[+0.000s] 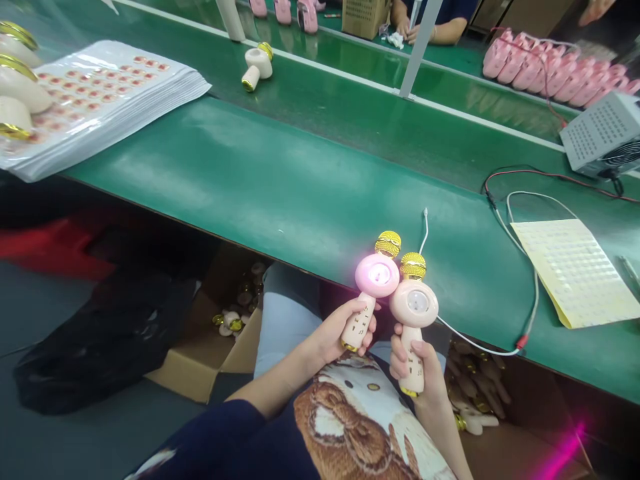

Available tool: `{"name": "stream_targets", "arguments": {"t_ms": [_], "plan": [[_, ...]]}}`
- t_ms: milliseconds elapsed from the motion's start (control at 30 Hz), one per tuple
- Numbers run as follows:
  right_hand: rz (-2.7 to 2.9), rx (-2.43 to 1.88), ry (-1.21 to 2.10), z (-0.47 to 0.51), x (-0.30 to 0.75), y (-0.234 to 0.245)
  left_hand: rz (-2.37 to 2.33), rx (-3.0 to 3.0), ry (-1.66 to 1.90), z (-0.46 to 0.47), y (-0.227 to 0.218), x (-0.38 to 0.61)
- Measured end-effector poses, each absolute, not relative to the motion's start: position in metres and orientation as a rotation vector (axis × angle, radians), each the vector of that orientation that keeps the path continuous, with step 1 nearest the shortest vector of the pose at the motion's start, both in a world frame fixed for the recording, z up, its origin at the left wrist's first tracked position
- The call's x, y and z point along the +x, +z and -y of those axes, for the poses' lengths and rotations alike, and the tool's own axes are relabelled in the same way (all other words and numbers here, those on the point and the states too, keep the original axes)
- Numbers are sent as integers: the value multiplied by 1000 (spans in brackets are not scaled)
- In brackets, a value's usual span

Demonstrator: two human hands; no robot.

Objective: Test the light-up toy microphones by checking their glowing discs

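Note:
My left hand grips the handle of a cream karaoke microphone with a gold mesh head and a glowing pink ring. My right hand holds a second cream karaoke microphone, its round body showing a pale light. The two gold heads sit close together, side by side. A white cable with a red connector runs from the right microphone's body across the green bench. A thin white cable end rises behind the microphones.
A green conveyor bench crosses the view. On it lie a stack of sticker sheets, a yellowish label sheet and a grey power unit. Below stands a cardboard box of microphone parts. A co-worker's hands show beyond the far belt.

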State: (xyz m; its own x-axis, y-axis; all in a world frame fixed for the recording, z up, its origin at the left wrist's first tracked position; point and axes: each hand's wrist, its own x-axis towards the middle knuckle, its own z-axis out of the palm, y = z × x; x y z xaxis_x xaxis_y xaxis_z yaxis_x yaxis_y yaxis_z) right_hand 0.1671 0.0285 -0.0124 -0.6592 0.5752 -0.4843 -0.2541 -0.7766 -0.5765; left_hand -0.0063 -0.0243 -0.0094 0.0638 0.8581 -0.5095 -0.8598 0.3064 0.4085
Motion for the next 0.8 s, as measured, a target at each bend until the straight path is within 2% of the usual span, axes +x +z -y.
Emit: {"name": "stream_targets", "arguments": {"t_ms": [500,800], "plan": [[612,-843,2441,-29,165,-19,-777,-36,1306,24,-10,-5],[563,-932,2502,-42,160,-6,-753,-61,1311,22,-4,-4]]}}
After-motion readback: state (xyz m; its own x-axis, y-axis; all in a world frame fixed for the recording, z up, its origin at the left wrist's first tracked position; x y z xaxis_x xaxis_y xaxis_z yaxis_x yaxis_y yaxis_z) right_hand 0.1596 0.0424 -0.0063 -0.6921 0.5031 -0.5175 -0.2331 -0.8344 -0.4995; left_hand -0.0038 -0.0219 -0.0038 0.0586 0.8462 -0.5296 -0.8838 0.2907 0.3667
